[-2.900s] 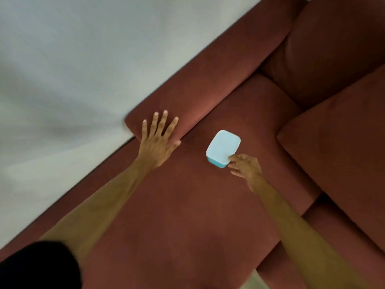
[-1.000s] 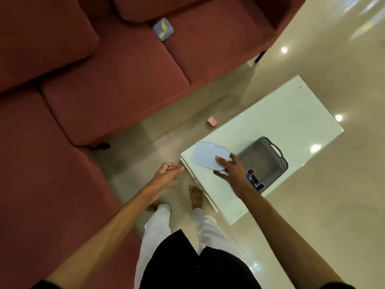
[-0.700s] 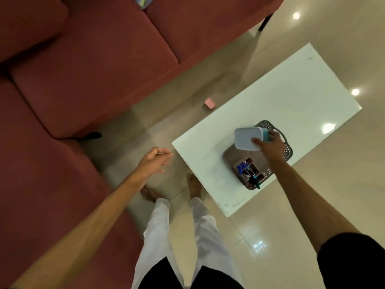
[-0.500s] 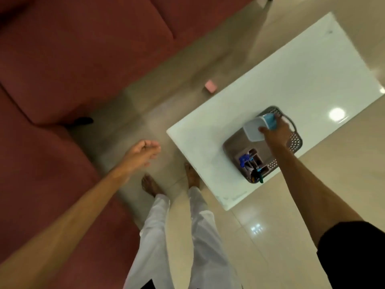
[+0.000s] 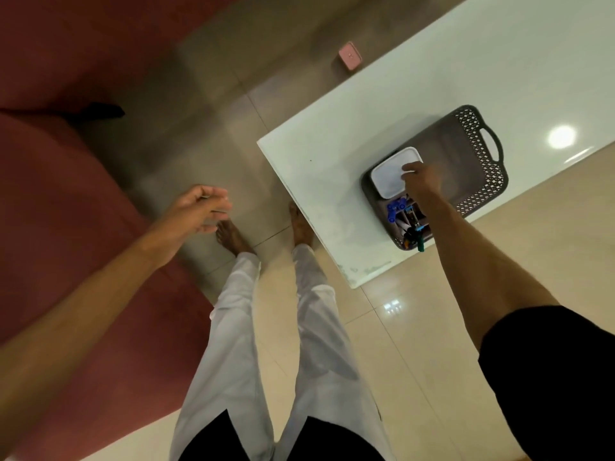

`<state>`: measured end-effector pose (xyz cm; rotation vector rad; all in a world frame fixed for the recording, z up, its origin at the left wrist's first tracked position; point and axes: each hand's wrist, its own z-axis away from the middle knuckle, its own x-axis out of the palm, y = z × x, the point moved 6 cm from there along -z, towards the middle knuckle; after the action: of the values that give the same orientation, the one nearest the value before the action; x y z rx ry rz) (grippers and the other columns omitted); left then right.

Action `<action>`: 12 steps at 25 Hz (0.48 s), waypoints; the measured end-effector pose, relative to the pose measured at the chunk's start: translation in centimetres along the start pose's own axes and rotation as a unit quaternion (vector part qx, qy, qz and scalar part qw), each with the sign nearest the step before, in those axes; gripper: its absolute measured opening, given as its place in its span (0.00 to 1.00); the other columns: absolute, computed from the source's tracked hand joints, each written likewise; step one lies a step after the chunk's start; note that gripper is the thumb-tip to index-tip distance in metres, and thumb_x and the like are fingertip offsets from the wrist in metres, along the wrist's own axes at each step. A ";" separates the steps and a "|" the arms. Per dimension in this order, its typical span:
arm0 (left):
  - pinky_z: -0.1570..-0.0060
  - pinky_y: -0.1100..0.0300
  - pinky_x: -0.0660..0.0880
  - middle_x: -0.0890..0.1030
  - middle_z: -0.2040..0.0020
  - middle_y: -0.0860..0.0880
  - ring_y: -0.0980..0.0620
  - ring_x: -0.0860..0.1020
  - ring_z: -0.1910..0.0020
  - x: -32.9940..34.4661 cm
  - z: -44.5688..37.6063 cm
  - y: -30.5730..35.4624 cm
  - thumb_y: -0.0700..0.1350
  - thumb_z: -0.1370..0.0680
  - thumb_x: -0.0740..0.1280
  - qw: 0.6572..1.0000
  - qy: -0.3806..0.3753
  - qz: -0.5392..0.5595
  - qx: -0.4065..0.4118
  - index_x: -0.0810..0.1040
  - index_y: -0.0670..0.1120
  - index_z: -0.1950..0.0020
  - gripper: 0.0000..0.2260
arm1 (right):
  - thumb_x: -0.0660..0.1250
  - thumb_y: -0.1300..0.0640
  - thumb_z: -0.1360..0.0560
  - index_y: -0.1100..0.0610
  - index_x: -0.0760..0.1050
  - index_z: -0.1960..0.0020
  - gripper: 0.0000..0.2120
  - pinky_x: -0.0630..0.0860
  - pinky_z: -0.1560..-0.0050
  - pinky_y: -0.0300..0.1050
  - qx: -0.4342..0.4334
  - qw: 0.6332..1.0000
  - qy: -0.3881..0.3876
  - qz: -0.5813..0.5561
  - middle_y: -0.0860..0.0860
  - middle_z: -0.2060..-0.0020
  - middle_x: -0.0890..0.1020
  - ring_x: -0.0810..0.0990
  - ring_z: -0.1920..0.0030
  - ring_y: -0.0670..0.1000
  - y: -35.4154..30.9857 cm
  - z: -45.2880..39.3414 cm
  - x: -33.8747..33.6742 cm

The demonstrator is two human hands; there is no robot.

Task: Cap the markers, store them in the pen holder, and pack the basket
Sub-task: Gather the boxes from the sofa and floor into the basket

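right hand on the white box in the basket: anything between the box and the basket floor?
Nothing visible. The white box lies inside the grey basket at its near end, right hand resting on its edge. The pen holder sits beside it, not under it. The box's underside is hidden.

red sofa (image 5: 50, 194); pink box (image 5: 349, 57) (on floor); white table (image 5: 432, 78)

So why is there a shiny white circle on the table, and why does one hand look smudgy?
In the head view, the bright circle on the white table is glare from a light; a smaller reflection shows on the floor tiles. The left hand is blurred. The right hand by the white box in the basket looks dim but sharper.
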<state>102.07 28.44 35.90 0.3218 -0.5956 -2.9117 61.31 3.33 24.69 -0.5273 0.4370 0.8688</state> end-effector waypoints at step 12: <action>0.52 0.59 0.78 0.88 0.47 0.55 0.56 0.85 0.47 0.6 -3.0 0.7 0.50 0.16 0.67 0.999 0.021 -0.031 0.016 0.81 0.56 0.42 0.05 | 0.48 0.41 0.12 0.52 0.69 0.24 0.25 0.58 0.23 0.54 -0.002 1.000 0.011 0.002 0.56 0.25 0.71 0.69 0.25 0.53 -1.9 -1.2 -1.0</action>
<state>102.26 26.54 33.40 0.4106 -0.6386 -2.9497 62.12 0.97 24.74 -0.5389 0.4564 0.8690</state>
